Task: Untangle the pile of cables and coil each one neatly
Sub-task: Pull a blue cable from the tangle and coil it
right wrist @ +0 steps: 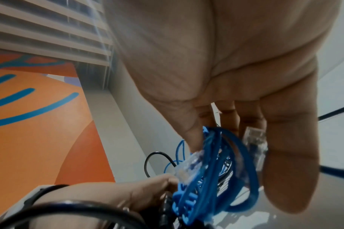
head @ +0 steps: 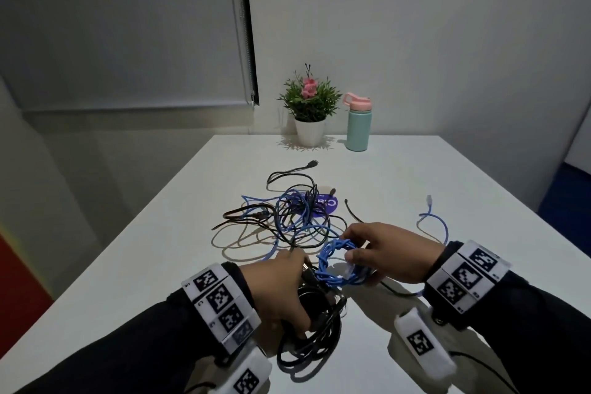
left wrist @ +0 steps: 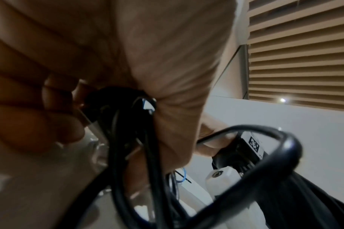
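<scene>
The right hand (head: 388, 252) holds a small blue cable coil (head: 339, 262) above the near part of the white desk (head: 415, 176), its grip pinching the coil between thumb and curled fingers; in the right wrist view the blue loops (right wrist: 222, 175) hang under the palm, with a clear plastic plug (right wrist: 185, 167) at their near side and a second clear plug (right wrist: 255, 139) tucked against the fingers. Just beside the blue coil, on its left, the left hand (head: 278, 291) closes its grip around a bundle of black cable loops (head: 315, 339), which droop from the hand onto the desk; the left wrist view shows the fingers (left wrist: 55, 124) curled over these black strands (left wrist: 132, 139). Beyond the blue coil, farther from the person, lies the tangled pile (head: 287, 217) of black and blue cables, partly covering a round purple sticker (head: 324, 206). A loose blue cable end (head: 430, 208) with a clear plug lies to the right of the coil and farther back. Well beyond the pile, at the far edge of the desk, a potted plant (head: 308, 105) with pink flowers stands just beside a mint bottle (head: 358, 124) with a pink lid.
</scene>
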Motion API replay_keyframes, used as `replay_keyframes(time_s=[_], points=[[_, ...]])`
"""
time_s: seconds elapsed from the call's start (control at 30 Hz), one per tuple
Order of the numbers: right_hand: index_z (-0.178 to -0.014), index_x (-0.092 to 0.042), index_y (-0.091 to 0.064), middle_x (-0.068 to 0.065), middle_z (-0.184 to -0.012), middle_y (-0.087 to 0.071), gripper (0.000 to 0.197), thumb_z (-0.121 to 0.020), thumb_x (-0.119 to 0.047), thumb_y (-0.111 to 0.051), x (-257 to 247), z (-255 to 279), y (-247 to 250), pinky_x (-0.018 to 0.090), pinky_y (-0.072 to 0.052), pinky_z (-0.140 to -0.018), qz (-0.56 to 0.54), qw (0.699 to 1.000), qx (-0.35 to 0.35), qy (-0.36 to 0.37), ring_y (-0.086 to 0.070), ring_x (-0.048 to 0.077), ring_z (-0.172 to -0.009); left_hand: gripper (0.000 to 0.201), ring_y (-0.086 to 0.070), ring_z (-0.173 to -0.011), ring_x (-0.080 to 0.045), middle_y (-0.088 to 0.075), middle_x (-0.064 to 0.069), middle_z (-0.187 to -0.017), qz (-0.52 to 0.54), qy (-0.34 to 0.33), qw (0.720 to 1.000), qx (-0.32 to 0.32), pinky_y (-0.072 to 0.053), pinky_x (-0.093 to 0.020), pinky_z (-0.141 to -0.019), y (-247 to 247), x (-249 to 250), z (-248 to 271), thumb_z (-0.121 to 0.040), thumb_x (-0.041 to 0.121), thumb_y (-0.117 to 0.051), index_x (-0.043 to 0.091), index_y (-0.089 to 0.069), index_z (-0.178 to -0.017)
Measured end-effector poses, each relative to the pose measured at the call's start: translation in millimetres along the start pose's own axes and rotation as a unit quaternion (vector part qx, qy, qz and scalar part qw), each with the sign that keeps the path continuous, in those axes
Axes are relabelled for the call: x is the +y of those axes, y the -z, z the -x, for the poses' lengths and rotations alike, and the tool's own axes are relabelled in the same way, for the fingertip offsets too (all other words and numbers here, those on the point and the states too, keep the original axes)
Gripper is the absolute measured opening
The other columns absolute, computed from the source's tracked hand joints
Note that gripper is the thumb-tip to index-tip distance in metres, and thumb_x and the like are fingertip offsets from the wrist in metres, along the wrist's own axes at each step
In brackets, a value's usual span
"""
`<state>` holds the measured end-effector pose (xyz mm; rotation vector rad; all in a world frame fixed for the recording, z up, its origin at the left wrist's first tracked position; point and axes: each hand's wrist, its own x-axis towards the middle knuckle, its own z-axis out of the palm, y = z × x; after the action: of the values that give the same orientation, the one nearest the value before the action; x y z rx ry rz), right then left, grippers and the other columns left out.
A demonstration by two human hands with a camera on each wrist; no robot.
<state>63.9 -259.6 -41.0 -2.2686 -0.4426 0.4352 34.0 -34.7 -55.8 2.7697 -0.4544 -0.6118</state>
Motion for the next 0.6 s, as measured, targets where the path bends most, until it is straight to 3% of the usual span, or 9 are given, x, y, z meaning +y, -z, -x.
replay_keyframes(time_s=[0.13, 0.2, 0.27, 0.33, 0.4, 0.5, 0.53, 0.6], points=[[-0.109, -0.014, -0.059, 0.011, -0.094, -0.07, 0.015, -0.098, -0.009, -0.05, 0, 0, 2, 0.046, -0.062, -0.069, 0.007, 0.997, 0.083, 0.001, -0.073, 0.029, -0.077, 0.097, -0.064, -0.096, -0.016, -0.062, 0.005, -0.111, 0.064, -0.017, 0.998, 0.016, -0.058, -0.037, -0.08, 2, -4, 2, -0.062, 0.031, -0.087, 0.029, -0.024, -0.136], [-0.107, -0.015, -0.059, 0.008, -0.09, -0.07, 0.016, -0.097, -0.008, -0.048, 0, 2, 6, 0.043, -0.062, -0.067, 0.02, 0.991, 0.13, 0.001, -0.073, 0.025, -0.075, 0.096, -0.066, -0.093, -0.013, -0.066, 0.007, -0.105, 0.106, -0.039, 0.993, 0.028, -0.058, -0.033, -0.081, 5, -9, 6, -0.062, 0.029, -0.086, 0.031, -0.024, -0.136], [-0.107, -0.015, -0.06, 0.01, -0.09, -0.071, 0.017, -0.098, -0.008, -0.047, -1, 6, 6, 0.045, -0.062, -0.071, 0.005, 0.994, 0.11, 0.001, -0.073, 0.025, -0.076, 0.097, -0.068, -0.093, -0.01, -0.069, 0.008, -0.106, 0.168, -0.067, 0.982, 0.05, -0.058, -0.028, -0.079, 11, -9, 9, -0.059, 0.028, -0.087, 0.033, -0.027, -0.136], [-0.109, -0.012, -0.062, 0.012, -0.092, -0.069, 0.016, -0.1, -0.01, -0.048, -3, 9, -1, 0.05, -0.061, -0.076, -0.081, 0.995, 0.055, 0.008, -0.07, 0.024, -0.08, 0.095, -0.07, -0.096, -0.009, -0.069, 0.007, -0.109, 0.237, -0.087, 0.964, 0.084, -0.06, -0.029, -0.079, 18, -2, 6, -0.057, 0.024, -0.087, 0.032, -0.032, -0.133], [-0.108, -0.009, -0.065, 0.017, -0.098, -0.067, 0.026, -0.103, -0.028, -0.048, -7, 12, -6, 0.054, -0.059, -0.078, -0.222, 0.975, 0.003, 0.013, -0.067, 0.025, -0.087, 0.089, -0.072, -0.093, -0.015, -0.07, 0.0, -0.109, 0.253, -0.082, 0.957, 0.119, -0.062, -0.037, -0.077, 24, 8, -3, -0.061, 0.018, -0.085, 0.028, -0.032, -0.132], [-0.1, -0.02, -0.074, 0.014, -0.101, -0.072, 0.06, -0.086, -0.072, -0.046, -11, 15, -4, 0.047, -0.058, -0.071, -0.374, 0.926, -0.049, -0.015, -0.069, 0.028, -0.088, 0.086, -0.067, -0.076, -0.013, -0.068, -0.004, -0.105, 0.22, -0.058, 0.961, 0.157, -0.057, -0.027, -0.061, 24, 23, -18, -0.066, 0.016, -0.079, 0.024, -0.028, -0.135], [-0.101, -0.024, -0.074, 0.011, -0.103, -0.073, 0.061, -0.079, -0.077, -0.051, -13, 15, -3, 0.045, -0.058, -0.071, -0.381, 0.923, -0.056, -0.013, -0.07, 0.028, -0.089, 0.087, -0.066, -0.08, -0.013, -0.066, -0.005, -0.109, 0.211, -0.058, 0.962, 0.164, -0.055, -0.024, -0.062, 20, 29, -22, -0.066, 0.017, -0.08, 0.023, -0.027, -0.135], [-0.112, -0.024, -0.068, 0.009, -0.107, -0.073, 0.057, -0.076, -0.068, -0.066, -12, 14, -7, 0.042, -0.058, -0.073, -0.351, 0.935, -0.051, 0.004, -0.071, 0.024, -0.093, 0.09, -0.065, -0.099, -0.018, -0.061, -0.006, -0.119, 0.195, -0.08, 0.961, 0.18, -0.057, -0.031, -0.079, 10, 38, -28, -0.063, 0.02, -0.084, 0.022, -0.029, -0.135]])
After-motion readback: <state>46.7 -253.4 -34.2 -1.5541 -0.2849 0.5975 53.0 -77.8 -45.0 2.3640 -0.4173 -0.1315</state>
